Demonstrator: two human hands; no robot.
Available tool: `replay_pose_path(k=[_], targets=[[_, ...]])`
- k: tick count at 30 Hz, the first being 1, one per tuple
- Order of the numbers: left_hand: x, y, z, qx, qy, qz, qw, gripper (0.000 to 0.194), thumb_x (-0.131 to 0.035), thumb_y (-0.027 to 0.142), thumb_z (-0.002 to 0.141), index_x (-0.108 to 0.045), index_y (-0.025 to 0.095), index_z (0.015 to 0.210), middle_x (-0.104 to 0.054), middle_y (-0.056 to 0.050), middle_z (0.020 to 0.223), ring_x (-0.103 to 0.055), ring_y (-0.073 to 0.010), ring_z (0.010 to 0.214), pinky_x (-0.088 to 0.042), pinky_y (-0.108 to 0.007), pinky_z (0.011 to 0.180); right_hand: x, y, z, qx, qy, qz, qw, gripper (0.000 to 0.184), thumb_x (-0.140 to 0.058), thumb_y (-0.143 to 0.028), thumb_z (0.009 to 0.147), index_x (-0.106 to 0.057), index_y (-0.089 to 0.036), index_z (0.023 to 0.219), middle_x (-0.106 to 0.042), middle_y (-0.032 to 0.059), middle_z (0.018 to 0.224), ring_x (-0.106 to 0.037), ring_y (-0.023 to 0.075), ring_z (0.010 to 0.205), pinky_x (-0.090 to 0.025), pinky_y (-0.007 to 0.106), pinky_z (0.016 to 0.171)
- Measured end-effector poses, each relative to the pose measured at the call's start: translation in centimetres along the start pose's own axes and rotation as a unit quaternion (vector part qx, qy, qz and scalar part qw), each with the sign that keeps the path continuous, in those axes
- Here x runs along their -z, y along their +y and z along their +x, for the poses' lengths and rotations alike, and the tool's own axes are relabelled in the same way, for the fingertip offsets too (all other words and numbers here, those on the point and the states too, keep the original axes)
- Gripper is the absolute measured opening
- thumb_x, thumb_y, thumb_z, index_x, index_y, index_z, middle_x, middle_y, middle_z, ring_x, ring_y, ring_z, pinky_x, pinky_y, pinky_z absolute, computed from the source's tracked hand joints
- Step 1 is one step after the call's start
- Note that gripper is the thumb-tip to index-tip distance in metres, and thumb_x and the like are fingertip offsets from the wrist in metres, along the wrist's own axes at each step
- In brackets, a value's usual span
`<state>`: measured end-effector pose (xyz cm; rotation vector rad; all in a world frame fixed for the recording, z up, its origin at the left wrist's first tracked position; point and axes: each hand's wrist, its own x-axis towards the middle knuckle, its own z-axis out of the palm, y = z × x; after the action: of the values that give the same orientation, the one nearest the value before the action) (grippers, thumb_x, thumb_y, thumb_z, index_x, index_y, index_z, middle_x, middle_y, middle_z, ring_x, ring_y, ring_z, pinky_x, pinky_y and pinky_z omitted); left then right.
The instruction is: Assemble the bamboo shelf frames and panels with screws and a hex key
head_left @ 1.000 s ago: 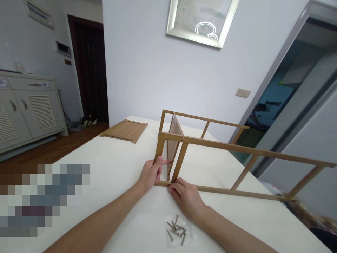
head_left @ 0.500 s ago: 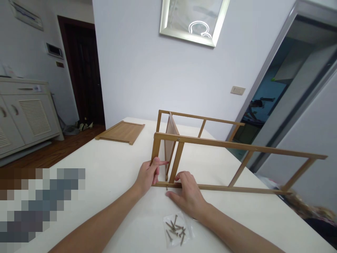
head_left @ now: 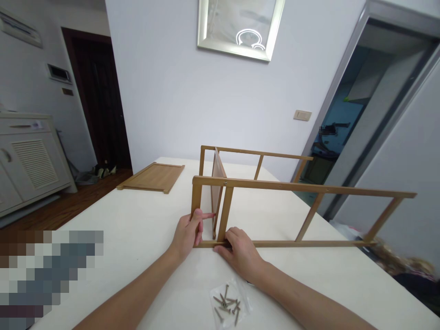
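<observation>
A wooden shelf frame [head_left: 264, 184] lies on its side, its two ladder-like sides joined near the left end by a wooden panel [head_left: 217, 174]. My left hand [head_left: 185, 231] is closed around the frame's left end bar, with the index finger stretched out against the panel. Lower down, my right hand [head_left: 240, 252] grips the bottom rail by the crossbar, fingers behind it and thumb in front. That thumb covers the spot where a screw head stuck out. Close to me, a clear plastic bag [head_left: 240, 293] has several screws [head_left: 225, 300] lying on it or in it.
A second wooden panel [head_left: 153, 178] lies flat at the back left of the white table [head_left: 144, 266]. The frame's right end reaches toward the table's right edge. Behind stands a wall with a framed picture [head_left: 240, 30]; a white cabinet [head_left: 32, 151] is at left.
My right hand has closed in on the bottom rail, its thumb now over the screw head. My left hand keeps its hold. The whole view has shifted slightly.
</observation>
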<state>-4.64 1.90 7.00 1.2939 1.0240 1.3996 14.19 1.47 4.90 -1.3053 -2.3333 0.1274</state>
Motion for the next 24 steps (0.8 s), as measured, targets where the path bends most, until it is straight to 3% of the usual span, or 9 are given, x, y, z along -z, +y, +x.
replay_pose_path(k=[11, 24], targets=[[-0.08, 0.0, 0.03, -0.01, -0.006, -0.004, 1.0, 0.066, -0.043, 0.076, 0.081, -0.048, 0.02, 0.047, -0.062, -0.006, 0.044, -0.043, -0.0106, 0.028, -0.042, -0.027, 0.042, 0.2, -0.28, 0.33, -0.014, -0.009, -0.001, 1.0, 0.022, -0.069, -0.029, 0.084, -0.052, -0.02, 0.073, -0.059, 0.0022, 0.079, -0.052, 0.0178, 0.076, -0.041, 0.029, 0.07], [-0.06, -0.28, 0.05, -0.004, 0.008, -0.012, 1.0, 0.063, -0.049, 0.072, 0.08, -0.048, 0.017, 0.05, -0.076, -0.015, 0.084, -0.039, -0.0042, 0.03, -0.043, -0.025, 0.039, -0.24, -0.12, 0.38, -0.028, -0.003, -0.004, 1.0, 0.025, -0.072, -0.029, 0.083, -0.052, -0.02, 0.072, -0.059, 0.0023, 0.08, -0.053, 0.0176, 0.077, -0.04, 0.028, 0.07]])
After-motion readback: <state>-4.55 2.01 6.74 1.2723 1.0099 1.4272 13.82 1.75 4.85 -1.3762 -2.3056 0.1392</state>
